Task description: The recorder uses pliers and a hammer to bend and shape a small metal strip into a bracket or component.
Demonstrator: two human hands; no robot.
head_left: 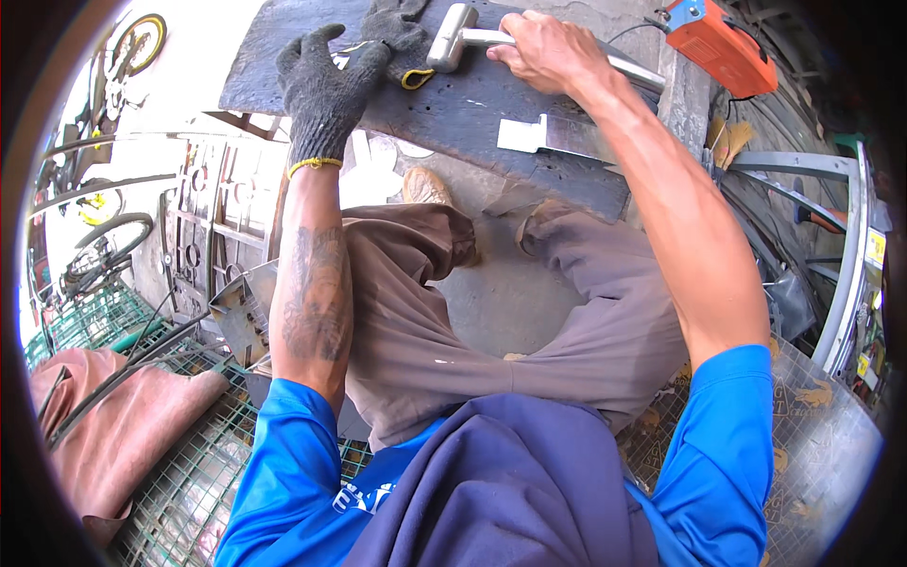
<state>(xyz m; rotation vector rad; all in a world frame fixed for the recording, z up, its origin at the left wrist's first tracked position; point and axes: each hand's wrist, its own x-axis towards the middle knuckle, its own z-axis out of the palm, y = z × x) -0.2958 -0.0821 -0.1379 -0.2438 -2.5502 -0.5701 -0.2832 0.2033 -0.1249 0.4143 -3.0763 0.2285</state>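
My right hand [548,49], bare, is wrapped round the metal handle of a hammer [453,40], whose thick head points left above the dark wooden bench [444,118]. A dark grey knitted glove with a yellow cuff covers my left hand [331,83]. Its thumb and fingers are apart over the left part of the bench, and I see nothing held in them. Between the hands lies a second dark glove [395,26], its yellow-edged cuff close to the hammer head. A bent piece of shiny sheet metal [557,135] rests on the bench below my right hand.
An orange and blue machine [720,45] with a cable stands right of the bench. Metal frames [836,170] line the right side. At left are a green wire grid [203,472], a reddish-brown sheet [123,416], an ornamental metal gate [203,194] and bicycles [113,236].
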